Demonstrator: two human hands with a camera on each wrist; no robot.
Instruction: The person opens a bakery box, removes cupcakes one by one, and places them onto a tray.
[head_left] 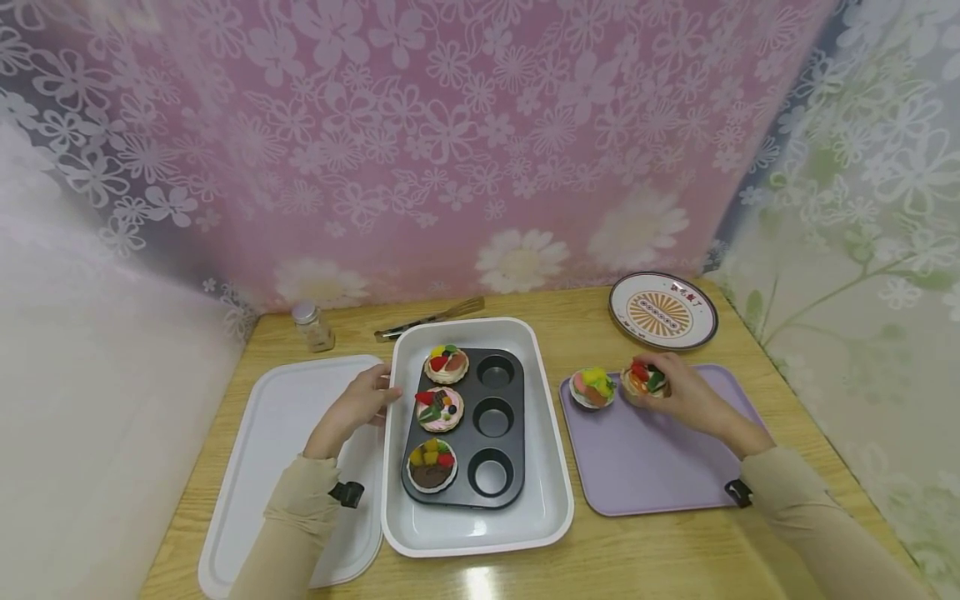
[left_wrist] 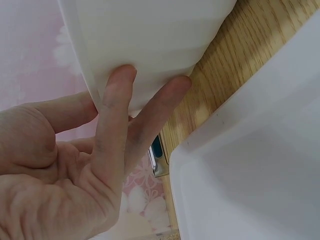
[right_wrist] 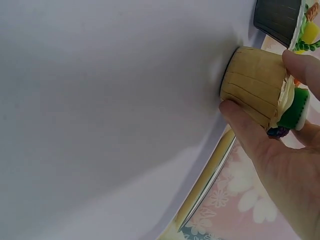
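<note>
My right hand point(head_left: 681, 392) pinches a toy cupcake point(head_left: 639, 382) topped with fruit at the back of the purple tray point(head_left: 652, 467). In the right wrist view, thumb and fingers hold the cupcake's pleated tan cup point(right_wrist: 255, 82), its base at the tray's surface. Another toy cupcake point(head_left: 593, 387), with yellow topping, stands just left of it. My left hand point(head_left: 362, 400) holds the left wall of a deep white tray point(head_left: 555, 500), fingers point(left_wrist: 115, 110) along the outside and thumb at the rim. Inside lies a black muffin pan point(head_left: 459, 498); its left column holds three cupcakes point(head_left: 440, 410), its right column three bare cups.
A flat white lid-like tray point(head_left: 300, 450) lies at the left. Behind are a small shaker jar point(head_left: 313, 327) and tongs point(head_left: 431, 319) with wooden ends. A round patterned plate point(head_left: 693, 329) sits at the back right. Floral cloth walls surround the wooden table point(head_left: 637, 558).
</note>
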